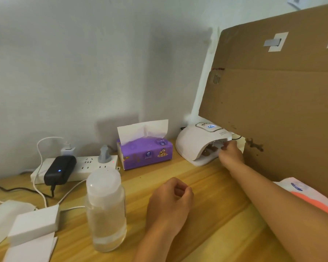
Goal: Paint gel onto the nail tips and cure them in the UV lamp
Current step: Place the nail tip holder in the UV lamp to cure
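A white UV lamp (194,143) stands at the back of the wooden table (212,186), its small display lit blue. My right hand (231,153) reaches to the lamp's open mouth and pinches a small pale holder (219,145), probably the nail tip stand, just inside the opening. Dark shapes lie on the lamp's floor; I cannot make out the nail tips. My left hand (170,201) rests on the table in a loose fist and holds nothing.
A clear plastic bottle (105,210) stands close to my left hand. A purple tissue box (145,152) sits left of the lamp. A power strip (80,168) with cables and white boxes (33,224) fill the left. A cardboard sheet (276,103) rises on the right.
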`<state>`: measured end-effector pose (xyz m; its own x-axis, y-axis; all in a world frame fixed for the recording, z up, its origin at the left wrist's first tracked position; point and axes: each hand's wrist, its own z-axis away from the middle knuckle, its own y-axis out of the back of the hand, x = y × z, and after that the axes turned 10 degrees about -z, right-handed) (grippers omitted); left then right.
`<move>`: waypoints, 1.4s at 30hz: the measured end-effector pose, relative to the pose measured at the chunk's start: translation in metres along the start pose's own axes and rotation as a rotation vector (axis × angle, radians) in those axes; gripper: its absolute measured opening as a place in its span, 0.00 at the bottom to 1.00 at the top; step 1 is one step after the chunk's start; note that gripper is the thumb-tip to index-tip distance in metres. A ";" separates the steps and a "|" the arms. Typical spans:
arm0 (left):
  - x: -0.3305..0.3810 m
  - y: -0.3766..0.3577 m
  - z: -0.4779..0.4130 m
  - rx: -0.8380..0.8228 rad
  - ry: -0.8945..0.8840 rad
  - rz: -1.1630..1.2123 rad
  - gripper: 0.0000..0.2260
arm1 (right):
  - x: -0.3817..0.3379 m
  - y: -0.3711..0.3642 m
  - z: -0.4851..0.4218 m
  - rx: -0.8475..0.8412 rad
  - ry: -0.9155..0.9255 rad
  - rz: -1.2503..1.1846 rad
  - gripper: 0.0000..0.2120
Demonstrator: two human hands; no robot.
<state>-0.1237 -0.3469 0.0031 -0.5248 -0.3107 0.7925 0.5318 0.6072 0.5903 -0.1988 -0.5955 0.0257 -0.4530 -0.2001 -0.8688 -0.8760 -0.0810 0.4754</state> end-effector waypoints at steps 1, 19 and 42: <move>0.000 0.000 0.000 0.004 0.001 -0.003 0.06 | -0.003 0.001 0.000 -0.003 -0.005 0.001 0.18; 0.003 0.001 0.003 0.007 -0.009 -0.007 0.06 | -0.075 0.011 -0.037 -0.267 0.299 0.399 0.24; -0.002 -0.005 0.000 0.060 -0.040 0.012 0.08 | 0.000 0.007 0.015 0.103 0.105 0.404 0.09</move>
<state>-0.1254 -0.3491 -0.0015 -0.5459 -0.2744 0.7917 0.4978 0.6538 0.5699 -0.2077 -0.5816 0.0270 -0.7487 -0.2941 -0.5940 -0.6457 0.1213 0.7539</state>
